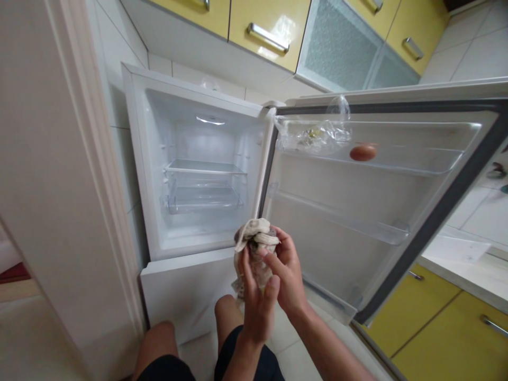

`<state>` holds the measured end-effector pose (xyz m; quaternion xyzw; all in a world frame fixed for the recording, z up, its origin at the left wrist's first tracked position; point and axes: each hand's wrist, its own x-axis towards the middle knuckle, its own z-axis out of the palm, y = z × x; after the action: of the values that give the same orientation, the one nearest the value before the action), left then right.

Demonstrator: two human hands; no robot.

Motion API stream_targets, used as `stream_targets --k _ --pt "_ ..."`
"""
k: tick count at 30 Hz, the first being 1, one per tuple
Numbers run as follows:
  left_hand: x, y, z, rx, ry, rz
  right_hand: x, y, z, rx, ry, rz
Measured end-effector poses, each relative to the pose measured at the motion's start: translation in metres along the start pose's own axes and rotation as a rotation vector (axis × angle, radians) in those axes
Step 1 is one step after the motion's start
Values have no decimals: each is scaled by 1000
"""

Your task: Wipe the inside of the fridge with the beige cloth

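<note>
A crumpled, stained off-white cloth (260, 230) is bunched up between my two hands, in front of the open fridge. My left hand (256, 307) grips it from the left and below. On its right side my right hand (288, 267) is wrapped round it, with the thumb pressed against the folds. Part of the cloth is hidden behind my fingers. Just behind the hands are the fridge compartment (206, 137) with its glass shelf (206, 167) and clear drawer (204, 200), and the wide-open fridge door (317, 233).
An egg (363, 152) and a clear plastic bag (327, 135) with something yellowish-green inside sit in the upper door shelf (420, 161). Yellow cabinets (270, 21) hang above. A white counter (468, 272) stands right of the door. A wall edge (95, 174) borders the left side.
</note>
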<state>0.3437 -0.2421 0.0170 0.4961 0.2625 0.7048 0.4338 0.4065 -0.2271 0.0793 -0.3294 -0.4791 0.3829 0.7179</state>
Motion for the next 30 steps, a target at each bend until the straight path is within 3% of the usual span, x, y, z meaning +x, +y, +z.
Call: stream_targets --k 5,9,12,16,21,26,30 --pt "27 16 -1 -454 95 -5 -20 -10 -8 -140 -286 -141" --pt "35 23 -2 -441 235 -72 -28 -12 -20 -248 -490 -187" --pt "37 25 -1 -368 249 -114 -28 -14 -25 -261 -556 -173" --pt "45 19 1 -275 253 -44 -25 -20 -32 -142 -565 -143" --pt "72 18 7 -31 380 77 -31 -29 -60 -106 -531 -140" --pt "137 38 14 146 483 270 -40 -35 -115 -296 -384 -177" --pt "191 57 22 258 520 448 -47 -46 -172 -447 -122 -251"
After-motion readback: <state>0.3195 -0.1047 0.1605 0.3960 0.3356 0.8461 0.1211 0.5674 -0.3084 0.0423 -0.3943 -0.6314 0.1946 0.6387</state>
